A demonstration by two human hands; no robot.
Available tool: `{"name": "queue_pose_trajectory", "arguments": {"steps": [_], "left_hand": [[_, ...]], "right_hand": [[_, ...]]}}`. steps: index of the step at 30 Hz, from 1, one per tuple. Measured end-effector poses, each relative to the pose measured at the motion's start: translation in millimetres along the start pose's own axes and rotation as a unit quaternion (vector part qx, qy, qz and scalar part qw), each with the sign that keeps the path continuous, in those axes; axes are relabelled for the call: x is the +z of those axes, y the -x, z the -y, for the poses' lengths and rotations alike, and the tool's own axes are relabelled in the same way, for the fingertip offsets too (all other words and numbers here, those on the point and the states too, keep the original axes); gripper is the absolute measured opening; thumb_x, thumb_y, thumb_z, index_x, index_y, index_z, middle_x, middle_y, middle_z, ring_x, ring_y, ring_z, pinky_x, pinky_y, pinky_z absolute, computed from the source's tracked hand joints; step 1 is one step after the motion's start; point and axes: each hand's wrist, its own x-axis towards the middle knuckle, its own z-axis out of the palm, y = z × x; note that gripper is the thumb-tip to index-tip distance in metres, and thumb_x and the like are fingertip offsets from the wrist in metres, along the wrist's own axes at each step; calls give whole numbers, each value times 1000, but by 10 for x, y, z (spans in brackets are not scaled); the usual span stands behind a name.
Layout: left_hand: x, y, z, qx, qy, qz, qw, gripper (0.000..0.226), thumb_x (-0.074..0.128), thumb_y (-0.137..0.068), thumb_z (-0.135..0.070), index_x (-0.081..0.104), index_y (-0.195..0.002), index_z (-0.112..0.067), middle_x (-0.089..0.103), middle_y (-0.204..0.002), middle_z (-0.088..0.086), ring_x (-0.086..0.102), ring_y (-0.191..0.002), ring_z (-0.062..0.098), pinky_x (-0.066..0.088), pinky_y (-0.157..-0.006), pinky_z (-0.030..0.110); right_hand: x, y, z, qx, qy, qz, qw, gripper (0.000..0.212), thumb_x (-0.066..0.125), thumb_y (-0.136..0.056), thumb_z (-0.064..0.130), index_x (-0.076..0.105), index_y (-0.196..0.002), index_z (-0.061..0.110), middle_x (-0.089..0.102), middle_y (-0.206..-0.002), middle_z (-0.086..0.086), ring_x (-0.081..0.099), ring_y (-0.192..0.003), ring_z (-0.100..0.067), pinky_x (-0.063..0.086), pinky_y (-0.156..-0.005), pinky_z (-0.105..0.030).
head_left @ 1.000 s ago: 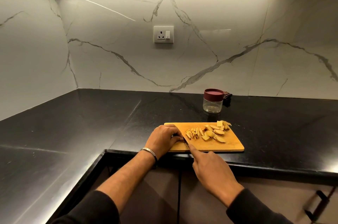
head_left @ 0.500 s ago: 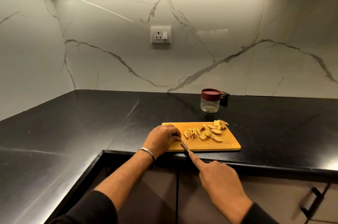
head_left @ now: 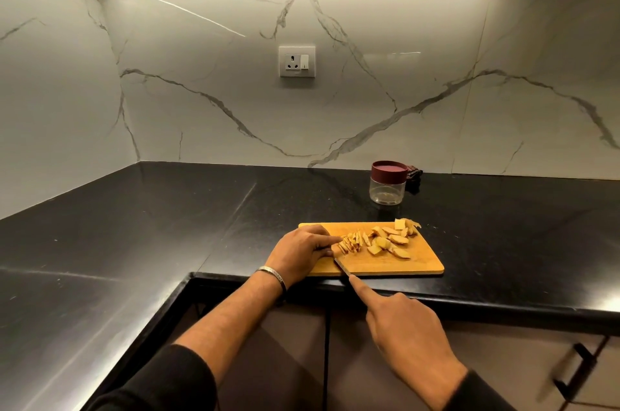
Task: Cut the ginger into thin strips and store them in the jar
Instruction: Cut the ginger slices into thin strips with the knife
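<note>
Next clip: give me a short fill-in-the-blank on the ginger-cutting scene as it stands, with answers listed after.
1. The jar stands behind the cutting board with its maroon lid ____.
2. The right hand grips the ____, index finger stretched along its back.
3. The left hand steadies the ginger strips on the board's ____ side.
4. The uncut ginger slices lie to the ____ of the strips.

Answers: on; knife; left; right

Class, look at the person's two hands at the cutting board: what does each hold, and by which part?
The right hand grips the knife by its hidden handle, forefinger along the blade's back. The left hand pins the ginger strips with curled fingertips at their left end.
</note>
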Motion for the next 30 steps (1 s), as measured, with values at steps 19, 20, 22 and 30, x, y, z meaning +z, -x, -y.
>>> {"name": "queue_pose_trajectory", "arguments": {"steps": [19, 20, 22, 30], "left_hand": [[67, 28, 44, -35, 55, -88, 994, 34, 64, -91, -1, 53, -119, -18, 56, -110, -2, 56, -89, 6, 53, -79, 18], [68, 29, 46, -33, 52, -87, 994, 34, 64, -91, -1, 53, -118, -18, 56, -109, -2, 55, -88, 5, 52, -79, 16], [72, 29, 51, -32, 47, -85, 995, 33, 64, -91, -2, 54, -118, -18, 56, -110, -2, 54, -88, 4, 50, -79, 12], [64, 27, 42, -24, 45, -85, 995, 30, 66, -90, -2, 56, -114, -18, 59, -112, -1, 57, -91, 5, 52, -81, 13]], "right_hand": [[97, -235, 147, -19, -54, -15, 998, 55, 31, -109, 38, 8, -159, 40, 48, -81, 8, 47, -69, -7, 41, -64, -26], [89, -261, 133, -17, -50, -17, 998, 55, 31, -109, 38, 8, -159, 40, 47, -80, 8, 46, -68, -7, 41, -64, -26], [75, -307, 87, -11, -48, -18, 999, 55, 31, -109, 38, 8, -159, 38, 47, -79, 9, 45, -67, -6, 41, -65, -24], [68, -392, -15, -22, -45, -22, 999, 56, 31, -108, 41, 7, -158, 42, 47, -75, 10, 46, -66, -5, 36, -58, -21]]}}
